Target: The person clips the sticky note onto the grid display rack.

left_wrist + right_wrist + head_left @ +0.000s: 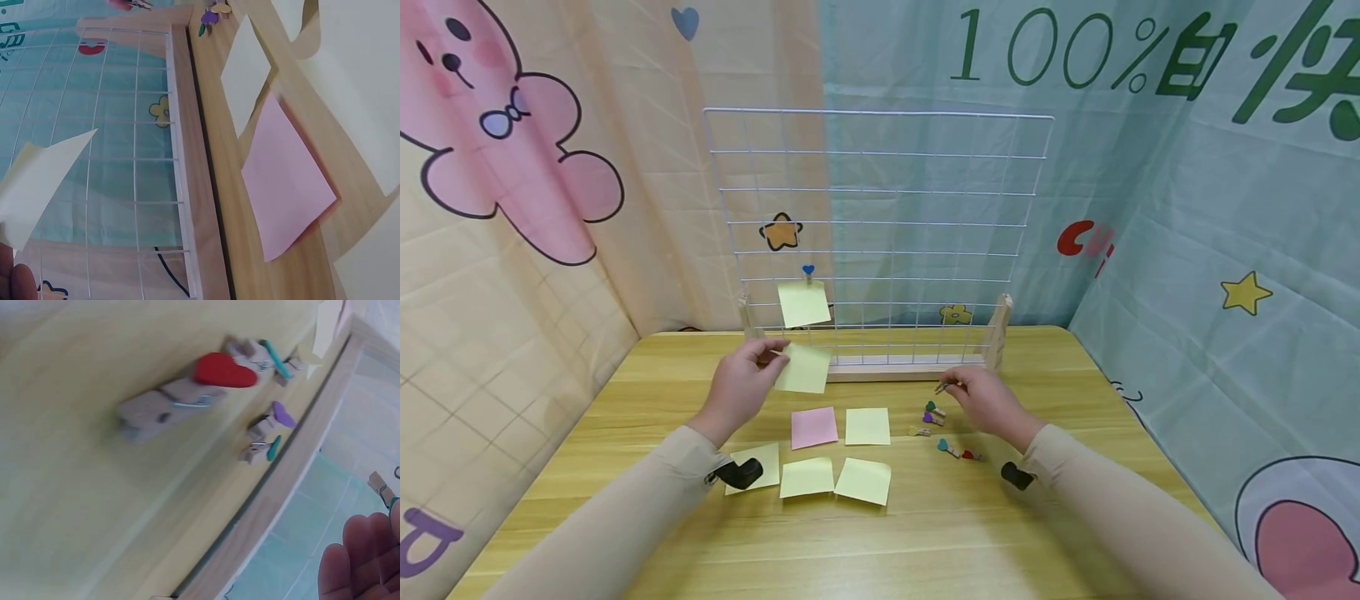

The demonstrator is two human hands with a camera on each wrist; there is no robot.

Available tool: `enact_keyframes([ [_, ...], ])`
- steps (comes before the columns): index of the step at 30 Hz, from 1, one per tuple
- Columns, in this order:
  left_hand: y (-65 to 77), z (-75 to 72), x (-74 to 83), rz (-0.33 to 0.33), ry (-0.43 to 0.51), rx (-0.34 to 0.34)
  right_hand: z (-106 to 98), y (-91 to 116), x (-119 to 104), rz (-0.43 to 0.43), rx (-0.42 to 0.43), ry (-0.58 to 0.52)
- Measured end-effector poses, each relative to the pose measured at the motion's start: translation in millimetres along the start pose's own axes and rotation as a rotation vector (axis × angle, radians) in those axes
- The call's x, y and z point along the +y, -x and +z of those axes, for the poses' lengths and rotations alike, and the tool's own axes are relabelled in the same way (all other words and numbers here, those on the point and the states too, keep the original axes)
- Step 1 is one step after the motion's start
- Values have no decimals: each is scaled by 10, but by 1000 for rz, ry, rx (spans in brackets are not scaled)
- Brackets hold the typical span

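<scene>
My left hand pinches a pale yellow sticky note by its left edge, in front of the wire grid. In the left wrist view that held note stands before the grid wires. My right hand pinches a small wooden clothespin near the grid's right foot. Above the left hand, another yellow note hangs on the grid from a clothespin with a blue heart. Several loose clothespins lie by the right hand, one with a red heart and one with a purple heart.
On the wooden table lie a pink sticky note and several yellow notes, one of them beside the pink one. The left sleeve partly covers another note. Printed curtains surround the table. The grid stands in a wooden base.
</scene>
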State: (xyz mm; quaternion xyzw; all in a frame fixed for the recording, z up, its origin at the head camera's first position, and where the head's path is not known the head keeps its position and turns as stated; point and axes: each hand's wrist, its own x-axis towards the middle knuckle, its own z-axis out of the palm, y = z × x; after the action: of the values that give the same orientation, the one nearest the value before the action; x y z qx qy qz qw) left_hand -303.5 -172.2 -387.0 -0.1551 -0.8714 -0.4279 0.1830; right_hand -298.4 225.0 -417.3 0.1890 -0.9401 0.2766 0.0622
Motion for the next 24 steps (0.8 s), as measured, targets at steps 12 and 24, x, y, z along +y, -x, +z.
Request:
enact_keyframes([
  [12,-217,25,106,-29,15,0,-74,-111,-154,-23,7,-34],
  [24,-425,79,238,-47,42,-7,-148,-230,-296,-49,77,-34],
])
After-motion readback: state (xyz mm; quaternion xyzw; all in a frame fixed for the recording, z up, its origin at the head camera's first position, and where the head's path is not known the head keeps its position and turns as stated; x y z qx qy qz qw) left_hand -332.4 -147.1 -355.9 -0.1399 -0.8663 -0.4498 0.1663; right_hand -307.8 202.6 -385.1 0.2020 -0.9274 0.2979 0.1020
